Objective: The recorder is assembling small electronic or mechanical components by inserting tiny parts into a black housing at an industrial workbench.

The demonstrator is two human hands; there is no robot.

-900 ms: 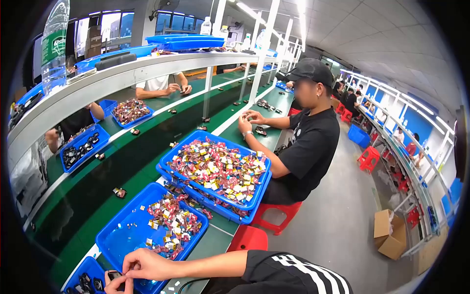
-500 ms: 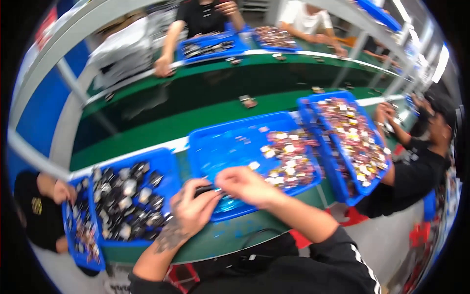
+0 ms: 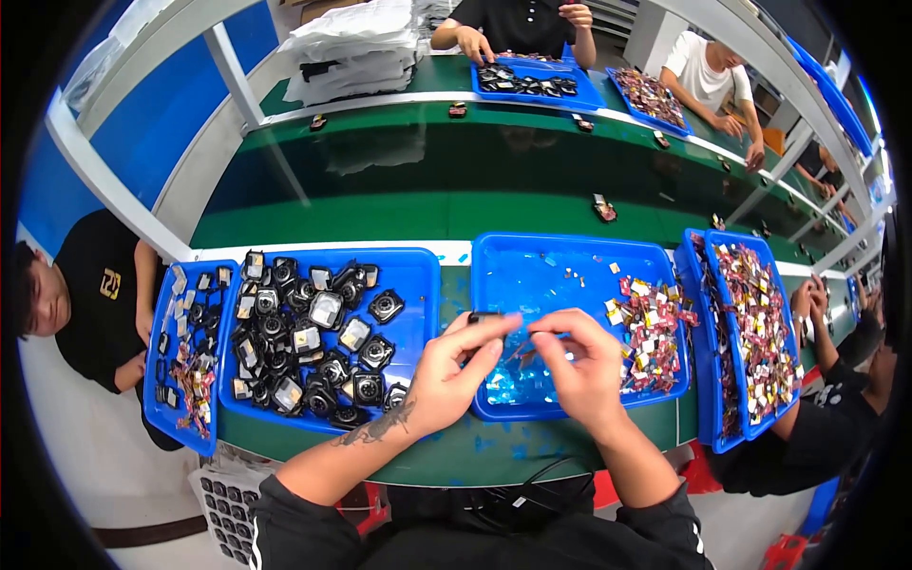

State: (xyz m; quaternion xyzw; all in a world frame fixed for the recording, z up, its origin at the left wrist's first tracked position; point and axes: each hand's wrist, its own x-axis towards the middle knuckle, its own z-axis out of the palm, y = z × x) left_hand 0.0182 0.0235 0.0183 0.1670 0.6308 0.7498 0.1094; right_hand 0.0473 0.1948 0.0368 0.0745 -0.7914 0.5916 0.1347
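Above the middle blue tray [image 3: 579, 239], my left hand [image 3: 454, 370] pinches a small black case [image 3: 488, 317], seen mostly edge-on between thumb and fingers. My right hand [image 3: 584, 366] is just to its right, a short gap away, with thumb and fingertips brought together. Whatever those fingertips hold is too small and blurred to make out. Under the hands, blue film scraps lie in the middle tray. Its right part holds a heap of small reddish components with white and yellow tabs [image 3: 655, 351]. Left of my hands, a blue tray [image 3: 418, 285] carries many black square watch-like cases [image 3: 323, 309].
At right, stacked blue trays [image 3: 698, 285] hold more small components. A narrow blue tray [image 3: 185, 432] stands far left beside a seated person [image 3: 104, 285]. Beyond the trays runs a green conveyor [image 3: 399, 214] with scattered parts. Other people work opposite and at right; grey frame posts [image 3: 114, 190] rise at left.
My right hand has drawn away from the black case, leaving a gap between the hands. My left hand still grips the case. The whole view has swung, so the trays appear farther right.
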